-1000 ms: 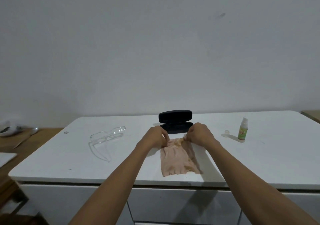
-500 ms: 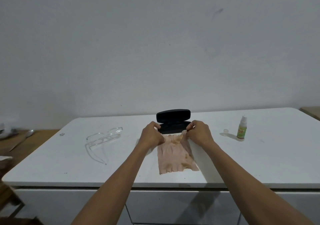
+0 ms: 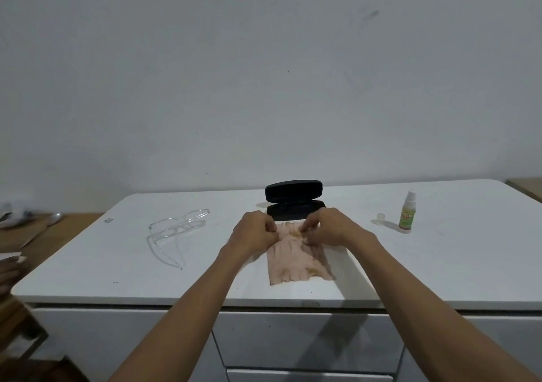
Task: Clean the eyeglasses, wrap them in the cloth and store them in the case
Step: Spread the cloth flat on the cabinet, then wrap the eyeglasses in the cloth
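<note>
A pale pink cloth (image 3: pixel 293 261) lies flat on the white table (image 3: pixel 440 270), its near edge close to the table's front. My left hand (image 3: pixel 253 233) pinches the cloth's far left corner and my right hand (image 3: pixel 334 229) pinches the far right part. Just behind my hands stands the black glasses case (image 3: pixel 293 199), open with its lid upright. The clear-framed eyeglasses (image 3: pixel 176 229) rest on the table to the left, arms unfolded, apart from both hands.
A small green-labelled spray bottle (image 3: pixel 407 213) stands at the right with its clear cap (image 3: pixel 380 216) beside it. A wooden surface (image 3: pixel 35 235) with a spoon adjoins the table on the left. White drawers sit below the table front.
Both hands have drawn slightly closer together on the cloth's far edge, bunching it a little. The cloth, case and glasses stay where they were.
</note>
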A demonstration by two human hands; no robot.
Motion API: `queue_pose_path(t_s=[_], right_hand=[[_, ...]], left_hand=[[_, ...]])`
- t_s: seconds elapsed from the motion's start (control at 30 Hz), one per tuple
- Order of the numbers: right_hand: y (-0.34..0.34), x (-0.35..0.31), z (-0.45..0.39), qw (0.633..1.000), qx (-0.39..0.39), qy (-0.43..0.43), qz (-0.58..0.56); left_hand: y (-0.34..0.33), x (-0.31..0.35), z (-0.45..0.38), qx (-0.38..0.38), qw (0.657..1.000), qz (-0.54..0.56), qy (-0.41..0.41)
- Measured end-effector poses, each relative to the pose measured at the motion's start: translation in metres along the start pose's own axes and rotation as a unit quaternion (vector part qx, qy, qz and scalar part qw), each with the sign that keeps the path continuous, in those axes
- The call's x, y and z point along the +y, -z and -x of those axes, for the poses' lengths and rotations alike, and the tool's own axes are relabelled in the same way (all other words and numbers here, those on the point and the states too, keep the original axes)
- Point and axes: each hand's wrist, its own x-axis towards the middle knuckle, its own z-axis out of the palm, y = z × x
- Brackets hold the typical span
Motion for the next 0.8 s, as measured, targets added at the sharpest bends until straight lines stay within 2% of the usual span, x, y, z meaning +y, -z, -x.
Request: queue_pose_path(t_s=[0.13,0.23,0.43,0.57,0.8], right_hand=[[0.003,-0.009,0.001,0.998,0.015,0.000,0.053],[0.002,-0.023,-0.003,0.997,0.056,0.038,0.025],[-0.025,-0.082,-0.021,0.989,0.074,0.124,-0.032],[-0.057,-0.127,-0.034,0.981,0.084,0.174,0.002],[-0.106,-0.184,-0.055,0.965,0.112,0.228,0.068]], left_hand=[[0.003,-0.010,0.006,0.013,0.999,-0.021,-0.036],[0.019,-0.025,0.009,0.034,0.998,-0.026,-0.047],[0.069,-0.074,0.031,0.156,0.987,-0.023,-0.043],[0.100,-0.116,0.054,0.219,0.973,-0.076,-0.010],[0.121,-0.174,0.082,0.218,0.965,-0.144,0.028]])
